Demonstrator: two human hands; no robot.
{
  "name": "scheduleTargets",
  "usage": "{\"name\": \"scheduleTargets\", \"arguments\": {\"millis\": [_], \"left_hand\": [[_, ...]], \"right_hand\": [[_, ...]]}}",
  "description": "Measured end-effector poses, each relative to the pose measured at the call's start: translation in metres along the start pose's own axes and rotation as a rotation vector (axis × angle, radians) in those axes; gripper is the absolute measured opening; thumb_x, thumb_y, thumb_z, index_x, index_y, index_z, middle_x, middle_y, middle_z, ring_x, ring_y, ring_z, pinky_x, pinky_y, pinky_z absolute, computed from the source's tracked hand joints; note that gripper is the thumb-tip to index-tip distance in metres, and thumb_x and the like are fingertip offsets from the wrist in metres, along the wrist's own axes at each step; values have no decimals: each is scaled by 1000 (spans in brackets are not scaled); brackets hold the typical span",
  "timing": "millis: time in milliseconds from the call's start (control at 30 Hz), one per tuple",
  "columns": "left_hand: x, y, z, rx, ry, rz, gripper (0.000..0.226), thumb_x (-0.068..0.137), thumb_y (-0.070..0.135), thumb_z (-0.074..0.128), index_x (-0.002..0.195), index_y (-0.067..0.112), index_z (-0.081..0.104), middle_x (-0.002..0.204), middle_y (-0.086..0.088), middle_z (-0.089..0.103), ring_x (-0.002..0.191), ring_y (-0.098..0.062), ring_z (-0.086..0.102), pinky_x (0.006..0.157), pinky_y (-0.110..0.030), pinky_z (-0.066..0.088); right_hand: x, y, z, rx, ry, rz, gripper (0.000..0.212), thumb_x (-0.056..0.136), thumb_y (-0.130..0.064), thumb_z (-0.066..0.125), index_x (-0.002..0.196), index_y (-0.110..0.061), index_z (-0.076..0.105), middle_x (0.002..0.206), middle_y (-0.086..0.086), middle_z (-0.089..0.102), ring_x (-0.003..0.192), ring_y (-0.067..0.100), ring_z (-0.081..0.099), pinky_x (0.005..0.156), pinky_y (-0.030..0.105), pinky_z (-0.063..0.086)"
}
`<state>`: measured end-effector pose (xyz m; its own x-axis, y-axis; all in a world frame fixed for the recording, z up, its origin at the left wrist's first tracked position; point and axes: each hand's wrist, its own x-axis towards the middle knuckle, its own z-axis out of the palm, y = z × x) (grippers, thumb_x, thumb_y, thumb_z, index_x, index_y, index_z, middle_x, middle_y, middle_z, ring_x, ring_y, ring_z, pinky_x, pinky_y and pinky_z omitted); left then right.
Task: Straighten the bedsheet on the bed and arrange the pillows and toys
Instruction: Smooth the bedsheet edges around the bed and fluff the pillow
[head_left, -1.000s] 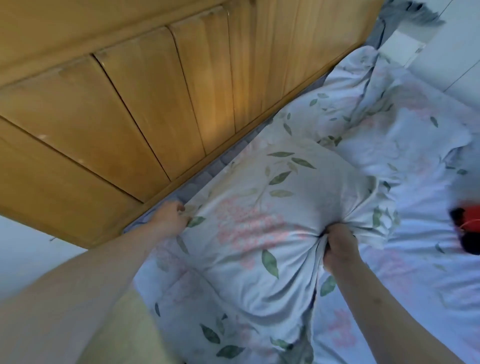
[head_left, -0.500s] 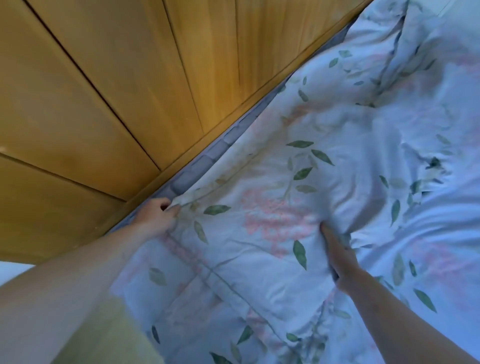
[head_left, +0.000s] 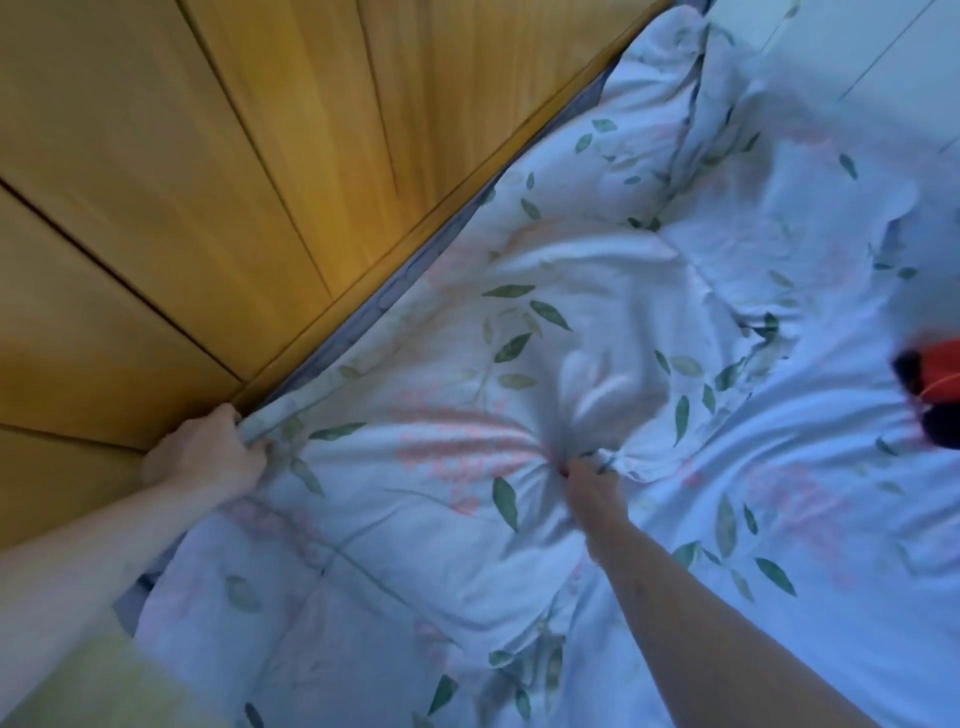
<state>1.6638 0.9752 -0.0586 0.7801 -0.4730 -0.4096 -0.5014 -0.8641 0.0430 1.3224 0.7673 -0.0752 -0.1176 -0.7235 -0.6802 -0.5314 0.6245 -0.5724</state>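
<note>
Our left hand (head_left: 205, 457) has its fingers curled tight around the pillow (head_left: 467, 395) edge right by the wooden headboard (head_left: 218, 171), and our right hand (head_left: 589, 486) is pinching a bunched-up fold near the pillow's middle. A second ago the right was gripping its far corner, so we've regripped and it's sitting flatter now, nearly placed. Count so far: two pillows, the second pillow (head_left: 769, 228) beyond our right fingers, one red toy (head_left: 932, 389) far right, one bedsheet (head_left: 831, 519) underneath.

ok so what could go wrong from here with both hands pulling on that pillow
1. The right hand pinches a tight bunch of the pillow cover; a hard pull may only crease it more.
2. The left hand grips the edge against the wooden headboard, so knuckles could scrape it.
3. The red and black toy sits close by and may get nudged.
</note>
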Motion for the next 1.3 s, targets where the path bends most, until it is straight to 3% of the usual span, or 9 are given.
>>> {"name": "scheduleTargets", "arguments": {"millis": [133,333,467,600,700,867,1067,1200,1300], "left_hand": [[-5,65,-10,-241,32,281,46,90,54,60,124,23,59,124,1,56,109,-24,58,88,-41,50],[-5,167,-2,-526,-355,198,115,47,89,74,141,28,51,137,5,58,122,-24,57,94,-36,50],[1,188,2,-382,-93,347,78,54,78,72,116,32,63,113,4,72,107,-26,67,91,-41,54],[-12,194,-17,-642,363,703,32,81,50,71,90,21,62,89,3,71,88,-27,69,69,-43,54],[-40,207,-35,-759,460,792,25,84,42,71,87,21,59,83,4,66,82,-25,67,63,-43,51],[-49,234,-38,-608,87,514,55,78,74,63,108,28,59,98,8,70,93,-20,66,77,-40,56],[-21,224,-20,-569,-324,362,54,88,67,60,74,14,59,66,1,56,67,-23,57,59,-34,35],[-17,190,-10,-616,-567,147,103,53,91,69,130,22,62,128,-2,63,109,-26,60,91,-38,48],[-22,180,5,-681,-670,156,110,60,74,82,146,16,47,141,-4,55,122,-26,55,90,-35,48]], "right_hand": [[8,-4,-27,109,86,-24,34,65,-32,68,84,-6,60,75,6,60,74,25,57,63,33,45],[32,-24,-48,208,161,139,112,49,-68,82,138,-13,42,117,5,63,97,27,66,86,41,56],[40,-43,-58,200,48,-28,23,73,-20,76,86,-9,61,68,6,62,57,23,60,53,31,52],[20,-71,-79,369,254,-201,23,82,-10,60,69,-16,42,60,7,45,56,21,44,53,34,37],[-2,-90,-103,446,431,-316,13,81,-17,56,72,-9,53,67,8,54,66,27,53,59,34,39],[25,-88,-134,119,563,-253,34,84,-31,58,95,0,63,94,21,66,103,37,64,76,35,41],[57,-20,-109,-266,48,-74,68,72,-67,64,114,-14,60,107,10,63,101,29,61,87,37,45],[56,18,-80,-41,-46,43,113,66,-82,63,149,-13,30,121,-1,47,109,22,52,91,40,41],[51,18,-72,31,-81,47,94,86,-63,64,153,-12,23,141,0,46,127,26,51,104,43,43]]}}
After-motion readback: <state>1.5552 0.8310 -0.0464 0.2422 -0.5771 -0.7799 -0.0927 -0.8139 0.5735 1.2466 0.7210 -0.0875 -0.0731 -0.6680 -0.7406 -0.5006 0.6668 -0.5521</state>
